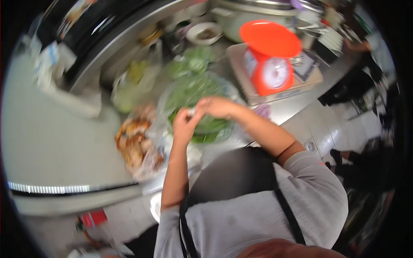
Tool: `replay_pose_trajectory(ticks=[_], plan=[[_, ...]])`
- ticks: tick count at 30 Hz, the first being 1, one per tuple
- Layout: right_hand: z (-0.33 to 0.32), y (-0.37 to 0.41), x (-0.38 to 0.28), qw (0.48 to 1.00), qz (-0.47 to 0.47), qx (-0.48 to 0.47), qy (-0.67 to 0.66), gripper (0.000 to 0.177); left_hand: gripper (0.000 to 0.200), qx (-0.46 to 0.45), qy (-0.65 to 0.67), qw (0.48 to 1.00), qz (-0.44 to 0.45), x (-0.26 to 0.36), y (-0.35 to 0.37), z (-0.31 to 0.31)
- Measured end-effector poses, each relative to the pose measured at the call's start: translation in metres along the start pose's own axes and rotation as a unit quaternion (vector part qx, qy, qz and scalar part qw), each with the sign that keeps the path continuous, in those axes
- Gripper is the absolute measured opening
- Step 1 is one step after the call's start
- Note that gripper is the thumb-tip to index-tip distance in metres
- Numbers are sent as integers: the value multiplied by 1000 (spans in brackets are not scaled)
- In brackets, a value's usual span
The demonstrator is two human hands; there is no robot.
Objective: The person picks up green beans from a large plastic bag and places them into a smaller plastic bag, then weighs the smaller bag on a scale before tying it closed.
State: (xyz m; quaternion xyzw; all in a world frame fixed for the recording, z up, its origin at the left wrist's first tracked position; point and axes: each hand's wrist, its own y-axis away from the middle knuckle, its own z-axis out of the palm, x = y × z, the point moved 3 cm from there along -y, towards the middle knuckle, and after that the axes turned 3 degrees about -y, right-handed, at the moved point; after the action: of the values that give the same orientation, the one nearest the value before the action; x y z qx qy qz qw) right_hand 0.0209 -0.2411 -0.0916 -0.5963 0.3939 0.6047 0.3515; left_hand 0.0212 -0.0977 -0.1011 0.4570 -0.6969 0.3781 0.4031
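Note:
My left hand (pixel 184 124) and my right hand (pixel 215 107) meet above a large bundle of green leaves (pixel 195 92), which looks wrapped in clear plastic. Both are closed, with fingertips pinched together. A small whitish bit shows between them, too blurred to name. More leafy greens (pixel 193 60) lie just behind the bundle. Left of my left hand, browned pieces of food (pixel 135 146), perhaps cooked meat, lie partly in clear plastic. A clear bag (pixel 133 84) with yellow-green contents stands further back on the left.
An orange kitchen scale (pixel 271 60) stands on a tray (pixel 241 73) to the right. Behind are a white bowl (pixel 203 33) and a large pot (pixel 254 19). The metal counter's edge (pixel 288 109) runs along my right. Another person (pixel 378 47) is at the far right.

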Motion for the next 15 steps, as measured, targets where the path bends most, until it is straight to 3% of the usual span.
replay_pose_trajectory(ticks=[3, 7, 8, 11, 15], plan=[[0, 9, 12, 997, 41, -1, -69, 24, 16, 12, 13, 998, 56, 1, 5, 10], [-9, 0, 41, 979, -16, -6, -204, 21, 11, -34, -66, 990, 122, 13, 6, 16], [-9, 3, 42, 972, -56, -29, -225, 19, 9, -51, -49, 991, 111, 12, 6, 19], [-2, 7, 40, 952, -60, -61, -295, 16, 9, -80, 20, 993, 82, 10, 3, 24], [-3, 4, 44, 953, -61, -64, -289, 14, 9, -105, 39, 991, 70, 9, 1, 22]])
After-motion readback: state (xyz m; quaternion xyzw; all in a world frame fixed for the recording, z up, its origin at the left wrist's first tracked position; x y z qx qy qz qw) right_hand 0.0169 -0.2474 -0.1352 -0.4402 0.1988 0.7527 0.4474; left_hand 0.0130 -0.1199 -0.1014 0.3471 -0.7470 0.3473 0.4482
